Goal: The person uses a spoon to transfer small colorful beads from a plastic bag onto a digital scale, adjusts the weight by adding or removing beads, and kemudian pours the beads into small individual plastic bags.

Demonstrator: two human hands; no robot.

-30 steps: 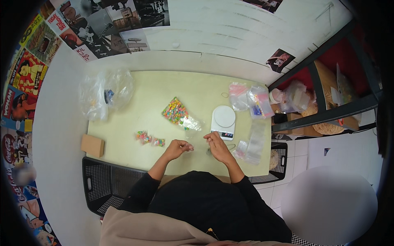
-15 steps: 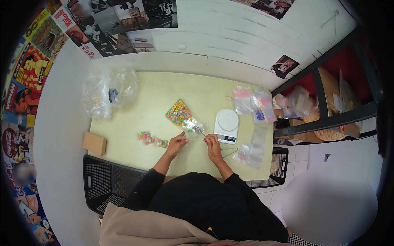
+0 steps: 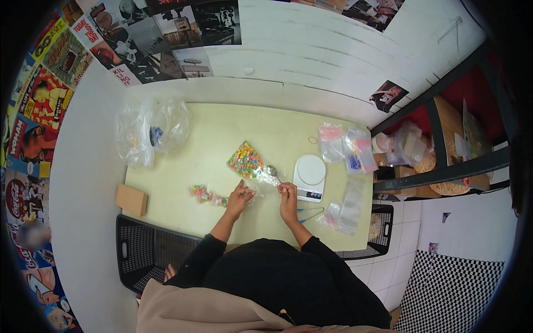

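My right hand [image 3: 287,198] is closed around the handle of a metal spoon [image 3: 271,171]. The spoon's bowl rests at the clear mouth of a large plastic bag [image 3: 245,159] full of small multicoloured candies. To the left, my left hand [image 3: 239,198] pinches what looks like a small clear plastic bag [image 3: 256,193], hard to make out against the table. Beside that hand lie small filled candy packets [image 3: 201,193]. A white kitchen scale [image 3: 309,173] stands just right of the spoon, with nothing on its round plate.
Pale yellow table [image 3: 211,125]. At its left are a bulky clear plastic bag [image 3: 151,133] and a brown box [image 3: 132,200]. Clear bags [image 3: 350,206], blue-tipped tongs or scissors-like tool [image 3: 311,215] and bag packs [image 3: 358,149] lie right. Black crate [image 3: 130,250] below; shelf [image 3: 444,169] at right.
The spoon's bowl has shifted slightly up and tilted toward the candy bag's opening. My left fingers have spread a little. The whole view has shifted slightly, and a grey blurred shape at lower right is gone.
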